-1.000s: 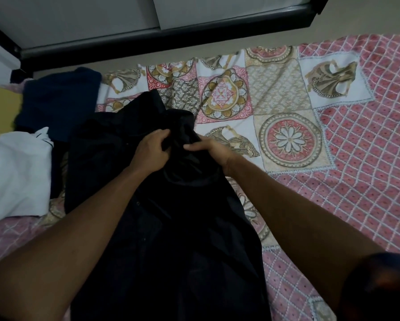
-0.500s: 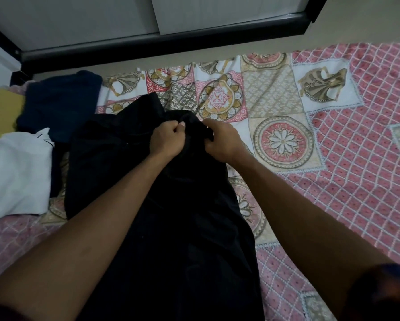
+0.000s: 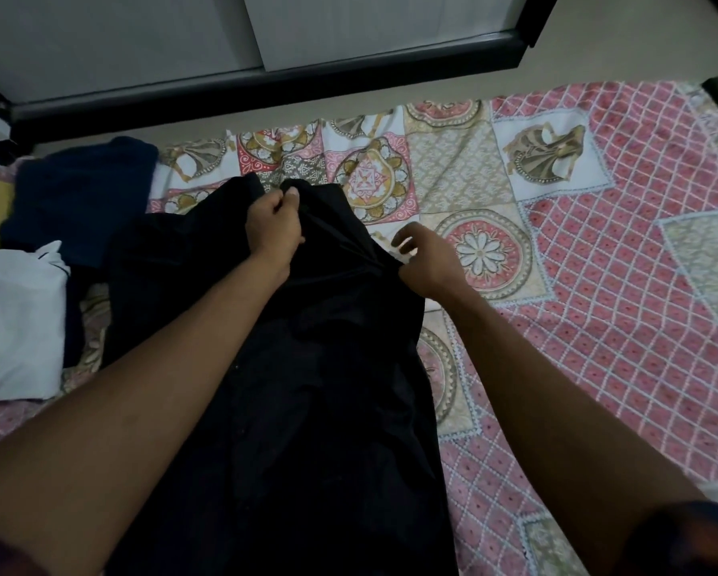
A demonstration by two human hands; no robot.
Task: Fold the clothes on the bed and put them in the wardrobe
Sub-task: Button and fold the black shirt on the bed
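A black cloth garment (image 3: 307, 367) lies down the frame's centre on the pink patterned bedspread (image 3: 598, 305). The left hand (image 3: 272, 228) pinches its top edge. The right hand (image 3: 427, 259), fingers loosely curled, sits at its right edge; I cannot tell whether it grips.

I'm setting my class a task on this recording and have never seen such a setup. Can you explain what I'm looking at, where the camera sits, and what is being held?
There is no machine here: a person works with bare hands, and a single camera worn on the head looks forward and down at them. Below is a bed covered by a patterned pink sheet. A black garment lies lengthwise in front. The left hand grips its far end. The right hand meets its right edge, but whether it pinches the cloth is unclear. A navy garment and a white garment lie to the left.
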